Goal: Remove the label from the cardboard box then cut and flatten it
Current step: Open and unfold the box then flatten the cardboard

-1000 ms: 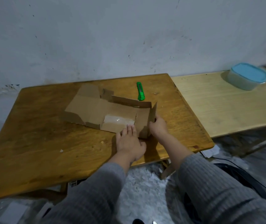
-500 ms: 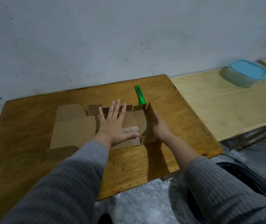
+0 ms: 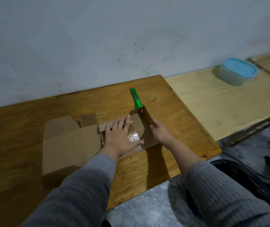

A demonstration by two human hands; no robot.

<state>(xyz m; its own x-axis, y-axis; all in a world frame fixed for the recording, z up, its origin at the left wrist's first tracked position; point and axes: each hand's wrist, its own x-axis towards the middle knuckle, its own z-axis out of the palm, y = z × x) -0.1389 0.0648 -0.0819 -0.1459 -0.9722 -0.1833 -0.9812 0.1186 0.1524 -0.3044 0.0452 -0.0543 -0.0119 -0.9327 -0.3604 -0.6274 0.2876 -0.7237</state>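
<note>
The cardboard box (image 3: 75, 141) lies cut open near the desk's (image 3: 24, 122) front edge, mostly flat. The left hand (image 3: 121, 136) presses spread on its middle panel; the right hand (image 3: 159, 131) grips the one upright flap (image 3: 147, 123). No label shows, probably already off. The green cutter (image 3: 136, 100) rests behind, untouched.

A single head-worn wide-angle camera looked forward and steeply down from above the near edge of the dark wooden table (image 3: 32, 131), close enough that both grey sleeves filled the lower frame. It faced the pale wall (image 3: 98, 38) behind the table, with straight edges bowed by the lens. The paler table (image 3: 221, 102) ran off to the right, and floor showed at the bottom. No second view existed to share anything.
</note>
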